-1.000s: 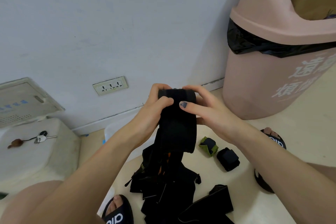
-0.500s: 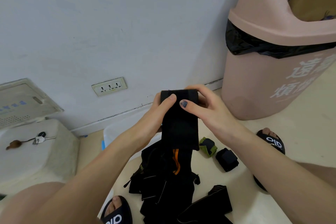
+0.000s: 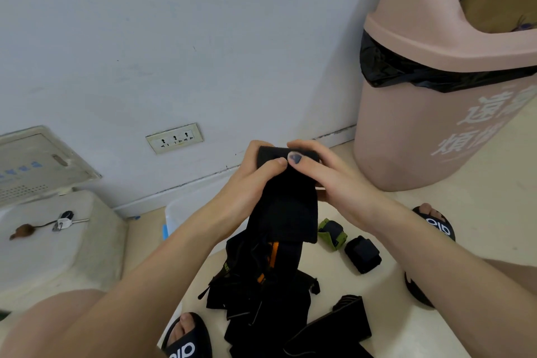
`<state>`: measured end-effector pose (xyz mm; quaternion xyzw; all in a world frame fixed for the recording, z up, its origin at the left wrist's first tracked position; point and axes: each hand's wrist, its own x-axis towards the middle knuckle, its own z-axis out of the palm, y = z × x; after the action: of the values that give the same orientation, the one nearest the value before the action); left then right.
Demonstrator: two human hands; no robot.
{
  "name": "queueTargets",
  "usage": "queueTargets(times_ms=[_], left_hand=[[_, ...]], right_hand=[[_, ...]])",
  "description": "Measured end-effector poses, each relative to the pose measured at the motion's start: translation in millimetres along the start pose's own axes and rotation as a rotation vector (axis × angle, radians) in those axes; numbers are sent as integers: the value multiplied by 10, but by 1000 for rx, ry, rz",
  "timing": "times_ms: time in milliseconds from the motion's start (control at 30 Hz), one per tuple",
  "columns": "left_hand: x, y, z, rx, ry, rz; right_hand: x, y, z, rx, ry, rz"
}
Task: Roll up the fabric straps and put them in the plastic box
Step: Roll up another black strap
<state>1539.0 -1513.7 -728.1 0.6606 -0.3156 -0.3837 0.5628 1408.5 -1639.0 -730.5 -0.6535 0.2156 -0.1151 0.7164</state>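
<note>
A wide black fabric strap (image 3: 286, 206) hangs in front of me, its top end rolled over. My left hand (image 3: 247, 183) grips the roll from the left, thumb on its front. My right hand (image 3: 325, 174) grips it from the right, thumb pressed beside the left thumb. Below lies a pile of black straps (image 3: 261, 293) with an orange stripe. A green-edged rolled strap (image 3: 332, 234) and a black rolled strap (image 3: 363, 254) lie on the floor to the right. The clear plastic box (image 3: 180, 212) shows behind my left forearm, mostly hidden.
A pink waste bin (image 3: 436, 113) with a black liner stands at the right against the wall. A white block with keys (image 3: 62, 222) on it sits at the left. My feet in black slippers (image 3: 436, 227) flank the pile. A wall socket (image 3: 174, 138) is behind.
The strap's free end has come up off the pile as more of it is wound into the roll. Both hands have kept their hold on the roll.
</note>
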Motion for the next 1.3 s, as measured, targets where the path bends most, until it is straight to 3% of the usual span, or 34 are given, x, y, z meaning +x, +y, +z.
queueTargets(times_ms=[200,467,867,1067,1200,1300], left_hand=[[3,-36,26,-8,6,27],[13,-72,47,-113,-46,-232],[12,10,37,-177,51,-232],[57,32,6,-180,128,-149],[50,26,-10,2,165,-78],[14,-31,173,45,180,-36]], right_hand=[[-28,-17,78,-37,120,-90],[-58,-22,63,-107,174,-290],[-5,170,128,-381,182,-433],[36,124,48,-52,103,-71],[146,-44,-65,266,336,-59],[119,49,145,313,399,-47]])
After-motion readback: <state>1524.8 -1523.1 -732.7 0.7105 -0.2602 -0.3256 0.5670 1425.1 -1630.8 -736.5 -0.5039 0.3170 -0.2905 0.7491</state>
